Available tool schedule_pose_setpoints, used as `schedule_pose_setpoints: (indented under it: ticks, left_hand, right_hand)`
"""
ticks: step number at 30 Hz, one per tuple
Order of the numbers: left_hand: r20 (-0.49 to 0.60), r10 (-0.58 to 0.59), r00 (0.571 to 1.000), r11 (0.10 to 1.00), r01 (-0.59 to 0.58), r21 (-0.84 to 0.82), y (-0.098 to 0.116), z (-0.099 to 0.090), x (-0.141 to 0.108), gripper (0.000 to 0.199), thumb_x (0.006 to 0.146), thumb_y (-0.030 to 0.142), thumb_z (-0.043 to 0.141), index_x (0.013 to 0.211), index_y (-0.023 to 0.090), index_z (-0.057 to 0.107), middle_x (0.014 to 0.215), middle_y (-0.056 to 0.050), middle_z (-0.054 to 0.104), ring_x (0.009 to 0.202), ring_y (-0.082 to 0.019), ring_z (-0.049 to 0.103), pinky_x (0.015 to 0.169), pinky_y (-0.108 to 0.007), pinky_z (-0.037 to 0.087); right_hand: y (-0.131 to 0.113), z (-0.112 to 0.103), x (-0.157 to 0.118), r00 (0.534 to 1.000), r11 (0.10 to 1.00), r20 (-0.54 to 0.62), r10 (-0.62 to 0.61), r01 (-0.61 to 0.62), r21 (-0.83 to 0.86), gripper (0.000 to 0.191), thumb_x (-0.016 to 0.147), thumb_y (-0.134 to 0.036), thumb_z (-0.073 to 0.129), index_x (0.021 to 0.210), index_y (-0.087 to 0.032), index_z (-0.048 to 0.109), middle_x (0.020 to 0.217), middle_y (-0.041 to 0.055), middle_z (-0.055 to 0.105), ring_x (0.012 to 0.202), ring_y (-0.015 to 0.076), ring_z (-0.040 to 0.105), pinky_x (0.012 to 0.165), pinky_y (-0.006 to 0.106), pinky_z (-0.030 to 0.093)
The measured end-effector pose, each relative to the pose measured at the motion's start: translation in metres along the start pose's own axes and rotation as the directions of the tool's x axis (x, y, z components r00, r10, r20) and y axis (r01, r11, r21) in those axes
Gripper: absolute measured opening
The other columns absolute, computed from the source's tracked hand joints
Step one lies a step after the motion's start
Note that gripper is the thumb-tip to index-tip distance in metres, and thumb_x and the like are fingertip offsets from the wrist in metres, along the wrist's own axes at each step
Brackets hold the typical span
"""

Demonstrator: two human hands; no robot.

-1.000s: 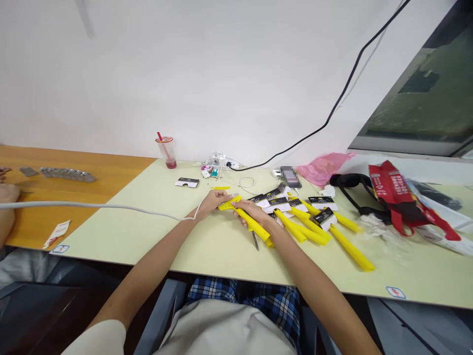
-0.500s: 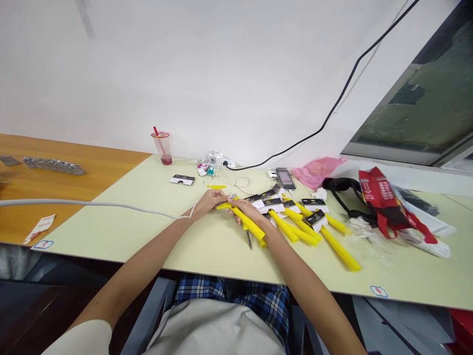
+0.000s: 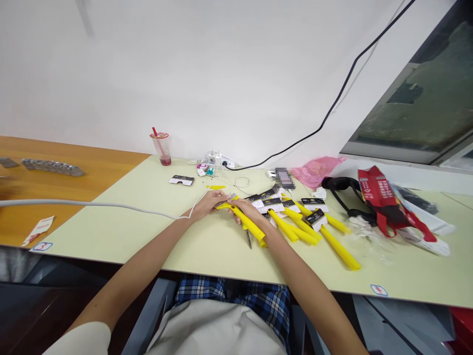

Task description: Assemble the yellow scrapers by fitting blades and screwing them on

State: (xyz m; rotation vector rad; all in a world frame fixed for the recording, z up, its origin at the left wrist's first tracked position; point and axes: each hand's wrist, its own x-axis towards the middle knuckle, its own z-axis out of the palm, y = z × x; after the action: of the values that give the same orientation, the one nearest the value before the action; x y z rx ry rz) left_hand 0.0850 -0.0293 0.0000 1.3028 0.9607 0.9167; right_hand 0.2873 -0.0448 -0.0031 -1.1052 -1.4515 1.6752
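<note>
My left hand point(image 3: 212, 201) is closed, its fingertips pinching the head end of a yellow scraper-like tool point(image 3: 250, 227). My right hand point(image 3: 245, 208) is wrapped round the same tool near its head, and the long handle slants down to the right beneath the wrist. A small grey piece shows between the fingertips; I cannot make out what it is. Below the right hand a screwdriver point(image 3: 249, 239) points its dark shaft toward the table's front edge; whether the hand grips it is hidden. Several more yellow tools point(image 3: 340, 249) with black-and-white cards point(image 3: 315, 218) lie to the right.
A loose card point(image 3: 182, 180) and a yellow strip point(image 3: 216, 187) lie beyond my hands. Farther back are a drink cup point(image 3: 161, 148), plugs on a power strip point(image 3: 212, 159) and a phone point(image 3: 284, 178). Headphones point(image 3: 347, 197) and a red bag point(image 3: 380, 197) are at the right. A grey cable point(image 3: 111, 204) crosses my left wrist.
The camera view has shifted very slightly. Both hands keep their hold on the yellow tool, with hardly any visible movement.
</note>
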Motion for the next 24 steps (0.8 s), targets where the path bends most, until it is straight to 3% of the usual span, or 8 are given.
schedule_pose_setpoints:
  ticks: [6,10,15,19,21,24]
  left_hand:
    - [-0.009,-0.018,1.0,0.997,0.017,-0.071,0.005,0.002,-0.002,0.046,0.069,0.053,0.095,0.07,0.018,0.065,0.067,0.002,0.054,0.063,-0.012,0.044,0.059,-0.027,0.027]
    - [0.04,-0.052,0.998,0.99,0.056,-0.126,0.004,0.001,-0.003,0.045,0.071,0.049,0.096,0.069,0.018,0.062,0.064,0.004,0.048,0.06,-0.011,0.04,0.058,-0.027,0.026]
    - [0.042,-0.072,0.997,0.969,0.08,-0.234,0.0,0.002,-0.001,0.044,0.074,0.049,0.097,0.074,0.018,0.064,0.068,0.001,0.055,0.062,-0.012,0.047,0.056,-0.027,0.033]
    - [-0.041,-0.12,0.992,0.901,0.091,-0.424,-0.002,-0.001,0.006,0.037,0.084,0.049,0.09,0.096,0.019,0.071,0.07,0.001,0.056,0.06,-0.012,0.049,0.05,-0.024,0.033]
    - [-0.085,-0.128,0.988,0.845,0.064,-0.531,-0.002,-0.005,0.011,0.029,0.088,0.04,0.087,0.099,0.019,0.071,0.07,0.002,0.054,0.058,-0.01,0.046,0.049,-0.023,0.034]
    - [-0.153,-0.148,0.977,0.769,0.016,-0.64,-0.003,-0.014,0.018,0.013,0.089,0.022,0.08,0.093,0.016,0.068,0.074,0.0,0.055,0.061,-0.01,0.051,0.057,-0.023,0.046]
  right_hand:
    - [0.005,-0.002,0.005,1.0,1.0,-0.013,0.018,-0.018,0.001,0.037,0.091,-0.054,0.079,0.087,-0.019,0.069,0.081,0.0046,0.078,0.04,0.0119,0.059,0.035,0.025,0.047]
    - [0.01,-0.004,0.007,1.0,0.999,0.0,0.005,-0.005,-0.043,0.04,0.089,-0.058,0.08,0.084,-0.02,0.068,0.075,0.0034,0.076,0.04,0.0124,0.059,0.035,0.025,0.045]
    - [0.003,0.001,0.0,1.0,0.999,-0.018,-0.007,0.006,-0.045,0.038,0.091,-0.056,0.076,0.083,-0.02,0.068,0.064,0.0012,0.071,0.04,0.0129,0.058,0.037,0.024,0.045]
    - [-0.004,0.006,-0.003,0.993,0.998,-0.108,-0.047,0.051,0.034,0.036,0.09,-0.053,0.076,0.083,-0.02,0.066,0.054,-0.0005,0.064,0.04,0.0136,0.056,0.039,0.024,0.043]
    - [-0.006,0.005,-0.001,0.984,0.991,-0.171,-0.055,0.074,0.111,0.035,0.089,-0.051,0.077,0.08,-0.02,0.063,0.058,0.0007,0.066,0.039,0.0131,0.054,0.038,0.025,0.043]
    - [-0.006,-0.001,0.004,0.971,0.969,-0.24,-0.015,0.073,0.236,0.035,0.089,-0.05,0.076,0.079,-0.021,0.058,0.063,0.0021,0.067,0.038,0.0113,0.049,0.037,0.027,0.042]
